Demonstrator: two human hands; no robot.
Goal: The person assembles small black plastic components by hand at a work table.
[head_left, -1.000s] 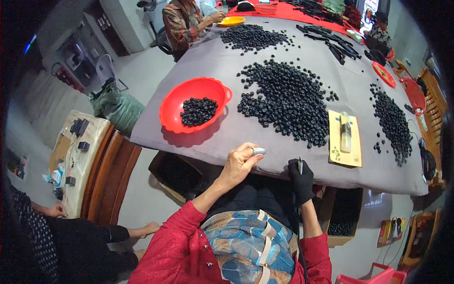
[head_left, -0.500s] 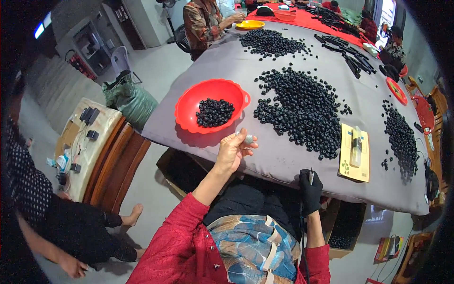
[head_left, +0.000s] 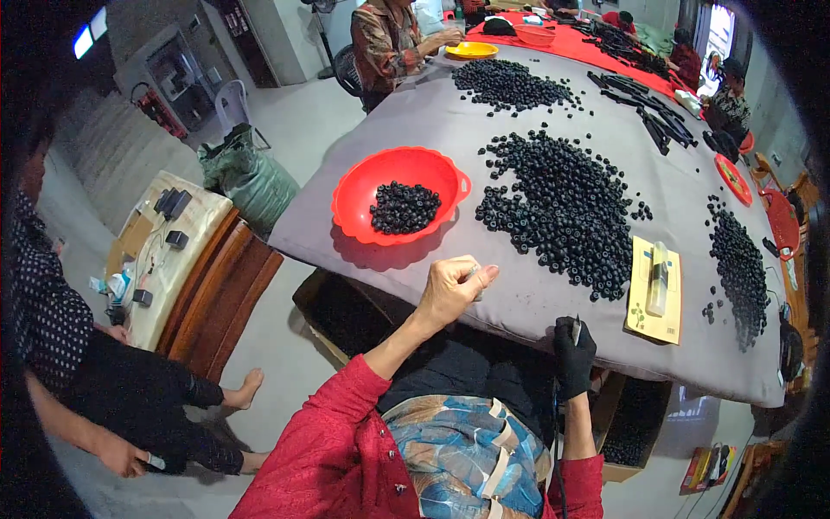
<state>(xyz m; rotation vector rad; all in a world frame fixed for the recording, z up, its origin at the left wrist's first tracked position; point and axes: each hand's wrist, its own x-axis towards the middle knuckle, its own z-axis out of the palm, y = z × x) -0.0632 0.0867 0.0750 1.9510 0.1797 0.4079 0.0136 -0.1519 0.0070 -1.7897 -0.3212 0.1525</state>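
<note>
Workshop: beyond the hands (head_left: 451,290), heaped black parts (head_left: 558,212) are lying on a table (head_left: 389,127) that several people (head_left: 385,43) are sharing.

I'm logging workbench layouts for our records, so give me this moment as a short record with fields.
Left hand: bare left hand, fingers curled, near the front edge of the grey cloth; a grip is unclear
Right hand: black-gloved right hand, holding a slim pointed tool
Bowl: red bowl, beyond the left hand, partly filled with small black pieces
Main pile: loose black pieces, right of the bowl
Beside pile: yellow card with a clear tube on it
Far side: seated person at a yellow dish
</note>
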